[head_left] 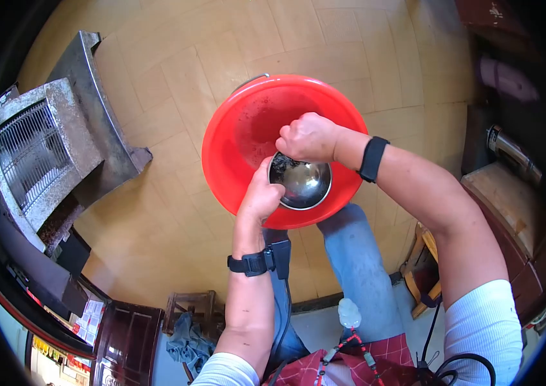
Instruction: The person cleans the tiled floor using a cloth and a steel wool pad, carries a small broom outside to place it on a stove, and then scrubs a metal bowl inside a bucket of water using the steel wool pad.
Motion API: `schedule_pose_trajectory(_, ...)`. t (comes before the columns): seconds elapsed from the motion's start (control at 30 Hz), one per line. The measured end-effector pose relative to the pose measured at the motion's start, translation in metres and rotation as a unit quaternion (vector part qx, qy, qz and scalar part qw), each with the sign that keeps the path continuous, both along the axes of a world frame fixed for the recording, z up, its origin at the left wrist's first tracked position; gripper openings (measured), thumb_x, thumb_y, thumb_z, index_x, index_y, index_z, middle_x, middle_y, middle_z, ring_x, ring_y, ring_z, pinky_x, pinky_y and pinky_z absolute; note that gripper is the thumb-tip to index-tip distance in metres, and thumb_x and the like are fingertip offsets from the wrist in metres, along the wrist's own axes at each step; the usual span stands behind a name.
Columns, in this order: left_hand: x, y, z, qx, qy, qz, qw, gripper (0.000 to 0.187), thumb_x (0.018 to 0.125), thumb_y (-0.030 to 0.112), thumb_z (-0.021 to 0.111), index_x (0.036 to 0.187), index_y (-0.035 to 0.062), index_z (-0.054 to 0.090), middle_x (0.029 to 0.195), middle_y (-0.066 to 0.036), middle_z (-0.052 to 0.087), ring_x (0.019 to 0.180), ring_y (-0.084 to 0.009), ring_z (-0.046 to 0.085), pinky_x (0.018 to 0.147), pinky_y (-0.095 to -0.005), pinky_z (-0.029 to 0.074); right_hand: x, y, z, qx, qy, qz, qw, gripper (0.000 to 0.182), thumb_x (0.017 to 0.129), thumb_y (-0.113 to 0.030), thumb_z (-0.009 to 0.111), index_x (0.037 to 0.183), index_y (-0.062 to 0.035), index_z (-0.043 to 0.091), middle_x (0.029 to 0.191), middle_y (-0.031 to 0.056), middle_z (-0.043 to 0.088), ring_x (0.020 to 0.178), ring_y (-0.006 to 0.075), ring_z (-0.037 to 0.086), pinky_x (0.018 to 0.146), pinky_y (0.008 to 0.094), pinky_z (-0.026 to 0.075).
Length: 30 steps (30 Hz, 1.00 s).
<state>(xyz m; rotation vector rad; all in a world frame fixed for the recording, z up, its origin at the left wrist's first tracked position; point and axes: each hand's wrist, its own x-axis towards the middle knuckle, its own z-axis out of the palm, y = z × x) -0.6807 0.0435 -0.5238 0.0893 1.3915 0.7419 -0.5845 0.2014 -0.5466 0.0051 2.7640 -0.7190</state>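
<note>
A round, shiny metal bowl [306, 188] is tilted over the near part of a large red bucket [220, 157]. My left hand [262, 196] grips the bowl by its left rim, thumb over the edge. At the bowl's far rim, my right hand [308, 137] is closed in a fist with the knuckles up. A dark, mottled patch shows inside the bowl just under that fist; I cannot tell what the fingers hold. The bucket's inner wall carries wet-looking dark specks, and its metal handle [252, 81] rests at the far left rim.
Tan tiled floor [176, 96] surrounds the bucket. A heater-like metal unit with a grille [33, 154] stands at left. My knees [358, 257] are close below the bucket. A wooden stool [189, 305] with cloth on it is at lower left, dark furniture [505, 199] at right.
</note>
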Motion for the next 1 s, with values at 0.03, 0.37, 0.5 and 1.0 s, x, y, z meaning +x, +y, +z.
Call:
schedule_pose_trajectory(0.03, -0.001, -0.001, -0.001, 0.001, -0.006, 0.013, 1.000, 0.071, 0.055, -0.014, 0.040, 0.124, -0.0030, 0.043, 0.117, -0.012, 0.053, 0.115, -0.0212, 0.049, 0.101, -0.0304, 0.034, -0.001, 0.000, -0.004, 0.003, 0.015, 0.005, 1.000, 0.006, 0.074, -0.015, 0.056, 0.071, -0.0099, 0.057, 0.067, 0.0077, 0.060, 0.064, 0.0252, 0.065, 0.052, 0.0371, 0.052)
schedule_pose_trajectory(0.37, 0.032, 0.002, -0.020, 0.110, 0.199, 0.232, 0.946, 0.074, 0.059, -0.017, 0.031, 0.132, -0.0037, 0.033, 0.129, -0.018, 0.043, 0.124, -0.0255, 0.041, 0.107, -0.0333, 0.028, 0.036, -0.083, -0.021, -0.346, -0.245, -0.669, 0.611, 0.029, 0.084, -0.030, 0.060, 0.081, -0.0018, 0.062, 0.062, 0.0164, 0.061, 0.052, 0.0279, 0.061, 0.045, 0.0391, 0.047)
schedule_pose_trajectory(0.5, 0.045, 0.002, -0.015, 0.118, 0.228, 0.248, 0.934, 0.078, 0.060, -0.018, 0.029, 0.137, -0.0013, 0.027, 0.134, -0.019, 0.037, 0.127, -0.0272, 0.038, 0.109, -0.0360, 0.026, 0.020, -0.113, 0.013, -0.608, -0.246, -0.713, 0.249, 0.031, 0.090, -0.034, 0.054, 0.078, -0.0046, 0.056, 0.045, 0.0007, 0.046, 0.031, 0.0103, 0.042, 0.027, 0.0245, 0.030)
schedule_pose_trajectory(1.0, 0.006, 0.006, -0.014, 0.004, 0.083, -0.097, 0.992, 0.062, 0.064, -0.005, 0.048, 0.125, -0.0030, 0.043, 0.115, -0.012, 0.055, 0.108, -0.0232, 0.054, 0.094, -0.0307, 0.041, -0.003, -0.016, 0.014, 0.017, 0.052, 0.045, 0.997, 0.005, 0.073, -0.016, 0.059, 0.075, -0.0122, 0.063, 0.075, 0.0047, 0.063, 0.068, 0.0229, 0.065, 0.053, 0.0355, 0.052)
